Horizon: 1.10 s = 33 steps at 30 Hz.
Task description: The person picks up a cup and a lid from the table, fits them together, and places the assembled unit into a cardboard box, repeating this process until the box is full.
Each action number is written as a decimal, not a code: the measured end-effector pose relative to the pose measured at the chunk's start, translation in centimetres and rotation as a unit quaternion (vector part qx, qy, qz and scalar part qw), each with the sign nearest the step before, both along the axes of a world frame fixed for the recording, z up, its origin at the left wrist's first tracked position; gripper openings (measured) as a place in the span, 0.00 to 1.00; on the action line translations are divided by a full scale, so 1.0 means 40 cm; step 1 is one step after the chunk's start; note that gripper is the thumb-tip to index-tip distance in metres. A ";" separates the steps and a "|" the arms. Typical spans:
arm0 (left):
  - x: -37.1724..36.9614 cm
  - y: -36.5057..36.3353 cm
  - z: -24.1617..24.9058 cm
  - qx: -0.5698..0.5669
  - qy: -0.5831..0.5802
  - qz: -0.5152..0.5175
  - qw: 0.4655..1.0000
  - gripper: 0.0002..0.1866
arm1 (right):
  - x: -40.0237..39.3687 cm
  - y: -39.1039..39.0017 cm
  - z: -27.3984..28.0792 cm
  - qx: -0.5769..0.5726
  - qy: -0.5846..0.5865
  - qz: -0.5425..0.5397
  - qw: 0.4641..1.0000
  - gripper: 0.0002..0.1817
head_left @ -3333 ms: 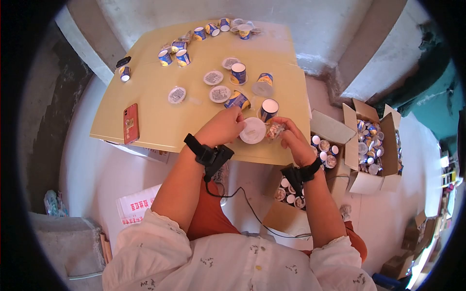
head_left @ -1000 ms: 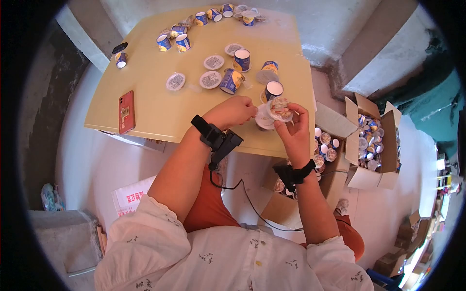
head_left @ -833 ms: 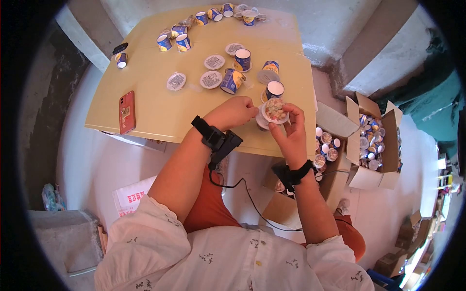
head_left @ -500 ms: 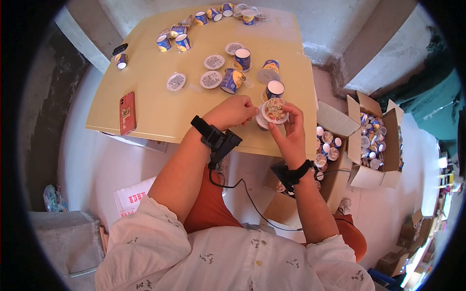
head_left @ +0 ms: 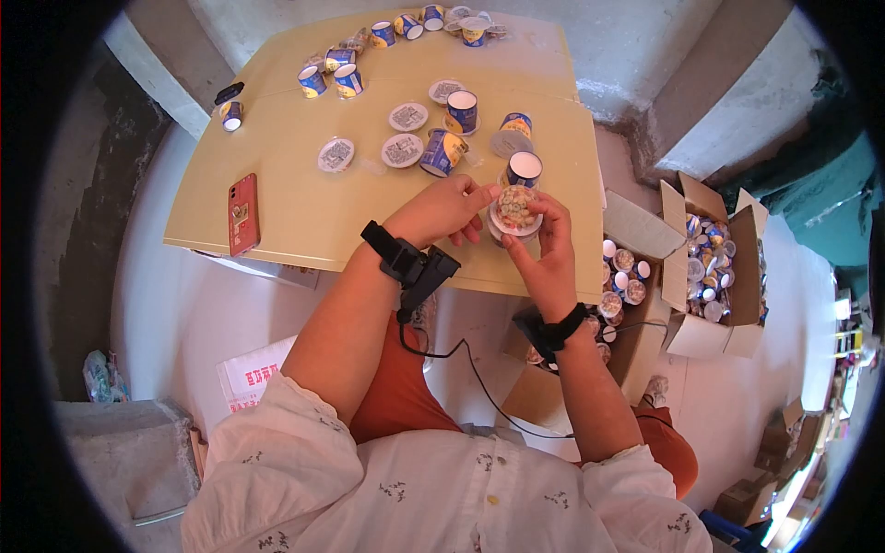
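A red flat phone (head_left: 244,213) lies near the left edge of the pale yellow tabletop (head_left: 304,198), well apart from the hands. Farther right, round white foil lids (head_left: 403,149) and blue-and-yellow paper cups (head_left: 441,152) are scattered on the table; one cup lies on its side beside the lids.

At the near edge, the left hand (head_left: 444,210) curls in from the left, its fingertips (head_left: 489,195) touching the rim of a small round clear cup filled with mixed pale pieces (head_left: 514,208). The right hand (head_left: 544,247) clasps that cup from below and the right, fingers wrapped closely around its wall. The cup's mouth tilts up toward the camera, its axis leaning away from the person, just above the table edge. Whether the left fingers pinch anything cannot be told.

Open cardboard boxes packed with more cups (head_left: 710,267) sit on the floor at right.
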<state>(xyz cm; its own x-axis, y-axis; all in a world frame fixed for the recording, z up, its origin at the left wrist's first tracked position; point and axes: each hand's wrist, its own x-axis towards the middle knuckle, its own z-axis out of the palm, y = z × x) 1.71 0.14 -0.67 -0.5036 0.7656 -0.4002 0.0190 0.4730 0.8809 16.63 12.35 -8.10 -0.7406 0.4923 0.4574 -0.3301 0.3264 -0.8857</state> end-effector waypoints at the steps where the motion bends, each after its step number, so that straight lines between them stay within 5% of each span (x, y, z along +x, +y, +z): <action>1: -0.001 -0.001 -0.003 0.006 0.000 -0.006 1.000 0.29 | 0.000 -0.001 -0.003 0.005 -0.003 -0.005 1.000 0.31; 33: 0.013 0.011 -0.031 0.052 -0.154 -0.020 0.986 0.24 | 0.016 -0.003 -0.039 0.072 -0.010 -0.040 0.997 0.29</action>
<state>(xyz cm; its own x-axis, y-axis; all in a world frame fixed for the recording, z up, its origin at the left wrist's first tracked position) 2.24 0.59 -1.91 -0.3386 0.8271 -0.4486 -0.2410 0.3847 0.8910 17.28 12.24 -9.64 -0.7118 0.4799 0.5129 -0.2809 0.4747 -0.8341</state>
